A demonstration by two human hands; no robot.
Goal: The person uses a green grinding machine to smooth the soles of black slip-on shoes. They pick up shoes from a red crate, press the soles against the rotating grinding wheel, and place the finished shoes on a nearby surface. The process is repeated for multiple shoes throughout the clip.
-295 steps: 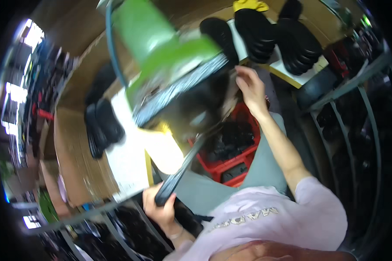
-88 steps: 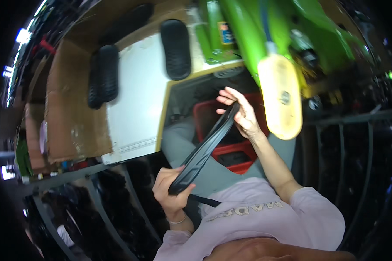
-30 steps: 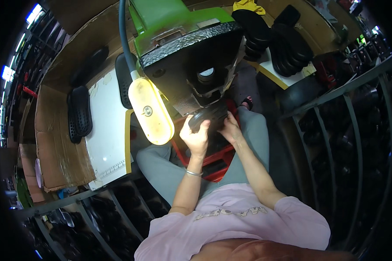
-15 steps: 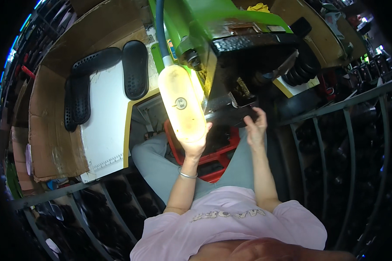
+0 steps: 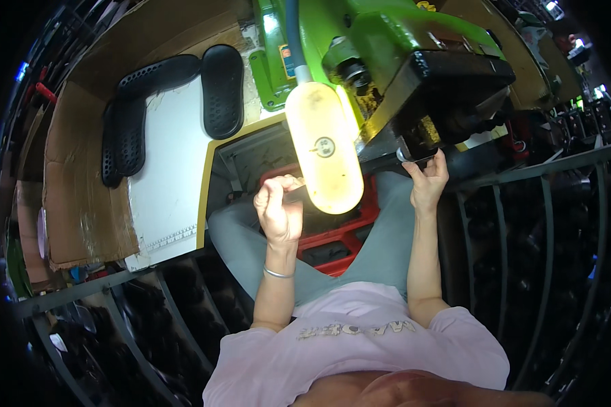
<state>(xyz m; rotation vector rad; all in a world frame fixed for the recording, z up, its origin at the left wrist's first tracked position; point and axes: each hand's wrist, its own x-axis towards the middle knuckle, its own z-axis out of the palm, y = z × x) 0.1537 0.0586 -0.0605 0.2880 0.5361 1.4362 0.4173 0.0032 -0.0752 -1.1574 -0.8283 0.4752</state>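
My left hand (image 5: 278, 211) is raised beside the glowing oval lamp (image 5: 324, 149), its fingers curled in a pinch near the lamp's lower left side. Whatever lies between those fingertips is too small to make out. My right hand (image 5: 428, 186) reaches up to the dark working end of the green machine (image 5: 394, 34). Its thumb and fingers close on a dark edge there, which merges with the black machine parts. At the left, black perforated shoe soles (image 5: 223, 91) lie on the white tabletop (image 5: 170, 146).
A cardboard box wall (image 5: 81, 183) stands around the table's left side. Below the lamp is a red plastic crate (image 5: 332, 247) between my knees. Metal bars (image 5: 502, 237) run along both sides of me. A blue-grey flexible lamp arm (image 5: 293, 34) comes down past the machine.
The view has shifted, moving the machine and lamp rightward in the picture. My left hand has come out from behind the lamp to its left and curled. My right hand's fingers have closed at the machine.
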